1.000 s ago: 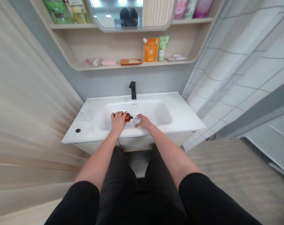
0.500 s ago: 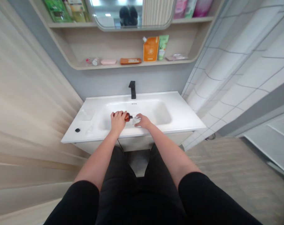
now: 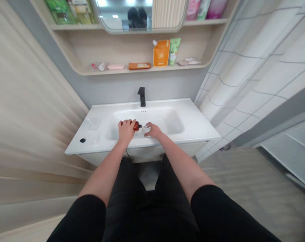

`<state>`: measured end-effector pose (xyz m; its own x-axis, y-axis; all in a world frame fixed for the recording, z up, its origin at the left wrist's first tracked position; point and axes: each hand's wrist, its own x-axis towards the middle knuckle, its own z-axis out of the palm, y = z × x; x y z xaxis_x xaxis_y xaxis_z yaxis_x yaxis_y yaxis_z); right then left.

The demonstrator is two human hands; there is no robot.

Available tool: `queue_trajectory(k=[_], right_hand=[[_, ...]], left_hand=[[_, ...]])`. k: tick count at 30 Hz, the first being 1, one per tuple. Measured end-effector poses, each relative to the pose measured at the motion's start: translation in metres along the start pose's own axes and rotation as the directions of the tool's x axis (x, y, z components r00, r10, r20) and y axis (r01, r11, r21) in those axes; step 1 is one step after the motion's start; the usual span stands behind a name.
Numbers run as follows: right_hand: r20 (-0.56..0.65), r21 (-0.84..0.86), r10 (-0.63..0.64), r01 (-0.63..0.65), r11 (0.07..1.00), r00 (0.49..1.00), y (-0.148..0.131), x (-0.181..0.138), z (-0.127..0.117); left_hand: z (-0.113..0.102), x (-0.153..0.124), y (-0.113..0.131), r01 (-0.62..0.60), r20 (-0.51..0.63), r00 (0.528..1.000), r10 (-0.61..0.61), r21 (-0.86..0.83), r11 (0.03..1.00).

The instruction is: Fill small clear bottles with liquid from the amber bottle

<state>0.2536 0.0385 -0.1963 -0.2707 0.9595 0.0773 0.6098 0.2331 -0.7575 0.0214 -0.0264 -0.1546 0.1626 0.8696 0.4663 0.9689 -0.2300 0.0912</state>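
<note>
Over the front of the white sink basin, my left hand is wrapped round an amber-brown bottle. The bottle lies tipped on its side, its dark neck pointing right. My right hand is closed on a small clear cup, held close to the bottle's mouth. Fingers cover part of the cup, and whether liquid is running between the two is too small to make out.
A black faucet rises behind the basin. On the counter's left lie a small black cap and a clear flat item. Above, a wall shelf holds an orange pouch, a green tube and a pink case.
The whole view has shifted very slightly. Both hands, the bottle and the cup keep nearly the same positions.
</note>
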Motion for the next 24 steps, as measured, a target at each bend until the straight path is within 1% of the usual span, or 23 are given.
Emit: queue_trajectory(k=[13, 18, 24], right_hand=[[-0.009, -0.013, -0.008, 0.008, 1.0, 1.0, -0.0061, -0.0049, -0.0036], [0.007, -0.009, 0.004, -0.004, 1.0, 1.0, -0.0077, -0.0052, -0.0047], [-0.001, -0.018, 0.002, -0.002, 1.0, 1.0, -0.0097, -0.0056, -0.0055]], left_hand=[[-0.0007, -0.0003, 0.0001, -0.011, -0.008, 1.0, 0.011, 0.017, 1.0], [-0.001, 0.0001, 0.0011, 0.01, 0.009, 1.0, -0.009, -0.011, 1.0], [-0.0049, 0.0001, 0.0029, 0.013, 0.024, 1.0, -0.013, -0.011, 1.0]])
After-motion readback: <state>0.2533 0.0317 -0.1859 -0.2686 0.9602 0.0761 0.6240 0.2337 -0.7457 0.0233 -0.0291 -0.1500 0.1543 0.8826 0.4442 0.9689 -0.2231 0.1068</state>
